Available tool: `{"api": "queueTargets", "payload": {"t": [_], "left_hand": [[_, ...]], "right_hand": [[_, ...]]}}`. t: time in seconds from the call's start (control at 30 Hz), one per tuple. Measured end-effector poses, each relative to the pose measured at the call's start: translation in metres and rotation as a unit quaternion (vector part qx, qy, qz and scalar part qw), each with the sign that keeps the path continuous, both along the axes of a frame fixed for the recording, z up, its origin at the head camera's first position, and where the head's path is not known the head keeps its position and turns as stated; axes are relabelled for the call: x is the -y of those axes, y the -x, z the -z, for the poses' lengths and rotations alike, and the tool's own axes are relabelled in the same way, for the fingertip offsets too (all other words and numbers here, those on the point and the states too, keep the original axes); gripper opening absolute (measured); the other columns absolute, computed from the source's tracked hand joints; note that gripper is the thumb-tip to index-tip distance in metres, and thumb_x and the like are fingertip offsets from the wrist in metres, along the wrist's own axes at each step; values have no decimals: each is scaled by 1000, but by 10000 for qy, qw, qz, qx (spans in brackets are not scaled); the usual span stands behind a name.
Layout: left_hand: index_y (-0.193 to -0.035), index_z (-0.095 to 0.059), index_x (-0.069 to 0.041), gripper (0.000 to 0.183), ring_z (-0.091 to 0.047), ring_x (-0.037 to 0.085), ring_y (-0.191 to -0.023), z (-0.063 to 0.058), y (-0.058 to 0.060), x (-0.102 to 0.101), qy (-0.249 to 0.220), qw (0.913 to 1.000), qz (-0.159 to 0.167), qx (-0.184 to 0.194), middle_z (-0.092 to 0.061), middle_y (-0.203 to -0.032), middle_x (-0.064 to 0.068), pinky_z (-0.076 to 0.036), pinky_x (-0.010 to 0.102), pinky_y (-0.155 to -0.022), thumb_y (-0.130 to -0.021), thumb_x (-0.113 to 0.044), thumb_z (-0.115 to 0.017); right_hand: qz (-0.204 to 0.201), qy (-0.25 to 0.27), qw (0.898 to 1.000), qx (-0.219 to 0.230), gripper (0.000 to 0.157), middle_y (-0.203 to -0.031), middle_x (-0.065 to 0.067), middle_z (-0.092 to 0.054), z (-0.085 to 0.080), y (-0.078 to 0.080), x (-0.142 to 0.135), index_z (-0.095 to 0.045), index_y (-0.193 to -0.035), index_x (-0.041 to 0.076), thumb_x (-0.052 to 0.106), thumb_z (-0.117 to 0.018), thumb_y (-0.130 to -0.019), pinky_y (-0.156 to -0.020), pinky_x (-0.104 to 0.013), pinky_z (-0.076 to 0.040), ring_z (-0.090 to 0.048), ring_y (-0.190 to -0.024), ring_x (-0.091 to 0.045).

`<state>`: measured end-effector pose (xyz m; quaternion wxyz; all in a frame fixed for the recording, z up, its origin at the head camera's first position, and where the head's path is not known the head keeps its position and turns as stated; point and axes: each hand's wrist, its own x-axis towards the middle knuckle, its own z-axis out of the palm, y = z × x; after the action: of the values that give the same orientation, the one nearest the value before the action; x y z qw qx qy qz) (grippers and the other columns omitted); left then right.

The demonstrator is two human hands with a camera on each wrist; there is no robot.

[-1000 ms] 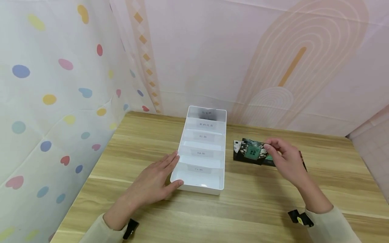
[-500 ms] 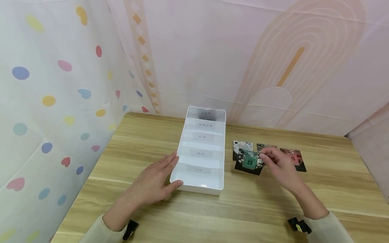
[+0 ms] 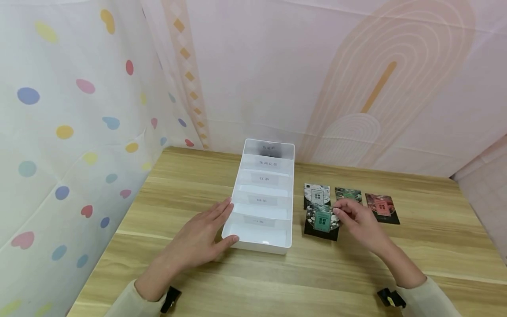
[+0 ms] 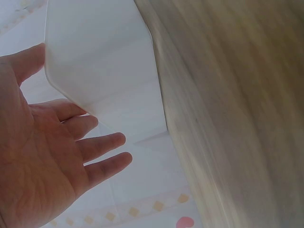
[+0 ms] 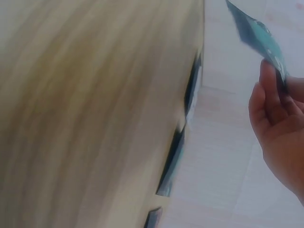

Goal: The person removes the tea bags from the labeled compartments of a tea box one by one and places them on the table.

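Observation:
Between thumb and forefinger, my right hand (image 3: 362, 224) pinches a tea sachet (image 3: 322, 222) by its right edge. It has a green label, a floral print and a black lower part. In the right wrist view this sachet (image 5: 259, 40) is lifted well off the table, tilted. My left hand (image 3: 200, 233) rests against the left side of a long white box (image 3: 258, 248), fingers straight and thumb at the near corner. The left wrist view shows the fingertips along the rim of the box (image 4: 104, 71). Dividers with labels split the box into several compartments, which hold nothing.
Right of the box, a white-print sachet (image 3: 315, 189), a green one (image 3: 348, 193) and a red one (image 3: 382, 207) lie in a row on the wooden table (image 3: 277, 281). The held sachet overlaps the white one in the head view. Patterned curtains (image 3: 253, 79) hang behind and at left.
My right hand has drawn the green-labelled sachet towards me and slightly left, away from the row, uncovering the other sachets. The left hand and the box have stayed put.

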<state>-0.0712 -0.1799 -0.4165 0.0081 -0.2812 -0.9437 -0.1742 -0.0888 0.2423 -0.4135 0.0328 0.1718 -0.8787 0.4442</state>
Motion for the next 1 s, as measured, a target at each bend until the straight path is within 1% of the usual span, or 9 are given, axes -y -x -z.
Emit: {"api": "queueTargets", "payload": {"t": [0.13,0.23,0.47,0.8,1.0], "left_hand": [[-158,-41,2,81,-40,40,-149,0,0,0,5,10000,-10,31,-34,-168,14,-41,58,-115,-103,-55,-59],[-158,-41,2,81,-40,40,-149,0,0,0,3,10000,-8,19,-34,-168,13,-41,58,-115,-103,-56,-59],[-159,-41,1,81,-40,40,-149,1,-1,0,-9,10000,7,-13,-34,-168,13,-41,58,-115,-104,-56,-58],[-159,-40,2,83,-40,40,-149,-1,0,0,-31,10000,-8,27,-33,-168,13,-41,58,-115,-103,-56,-60],[-159,-40,2,83,-40,41,-149,-3,0,0,-24,10000,1,24,-32,-168,14,-41,58,-115,-102,-56,-61]], "right_hand": [[-11,16,9994,357,8,-79,-3,-58,2,0,0,-66,-112,2,2,-61,-105,-54,-26,-44,-50,-65,-12],[-16,-8,9985,545,7,-80,-4,-59,5,0,1,-66,-111,3,2,-61,-105,-55,-26,-46,-52,-67,-12],[-32,-189,9972,724,7,-82,-2,-63,15,1,2,-65,-109,2,0,-61,-104,-57,-28,-52,-60,-69,-12],[-195,-530,9916,1165,6,-83,-2,-65,23,10,2,-65,-107,2,2,-60,-106,-57,-28,-55,-62,-67,-14],[-262,-782,9878,1322,5,-82,-2,-64,27,13,3,-65,-105,1,2,-60,-105,-55,-28,-54,-61,-65,-15]]}}
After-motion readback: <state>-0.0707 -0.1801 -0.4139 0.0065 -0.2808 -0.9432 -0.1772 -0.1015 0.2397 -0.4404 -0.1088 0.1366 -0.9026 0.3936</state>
